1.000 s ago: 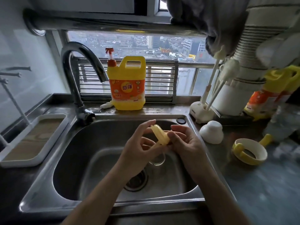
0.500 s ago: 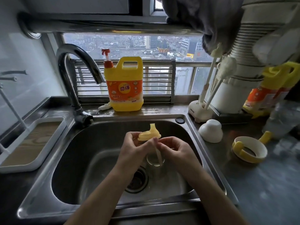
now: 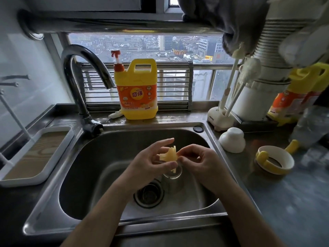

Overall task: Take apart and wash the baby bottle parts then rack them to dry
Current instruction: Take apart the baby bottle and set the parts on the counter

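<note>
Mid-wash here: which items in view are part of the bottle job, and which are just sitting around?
Job: yellow spout held by left hand and right hand, clear bottle, white cap, handled ring, brushes, detergent jug, rack tray.
Lying about: second jug, grey cloth.

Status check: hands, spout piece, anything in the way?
Left hand pinches yellow spout; right hand pinches its rim. Spout off clear bottle, held over sink. Bottle stands just beneath hands.

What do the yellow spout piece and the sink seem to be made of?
The yellow spout piece is probably silicone or soft plastic: pale, translucent, with a dull sheen. The sink looks like stainless steel: grey, brushed, with soft blurred reflections.
</note>
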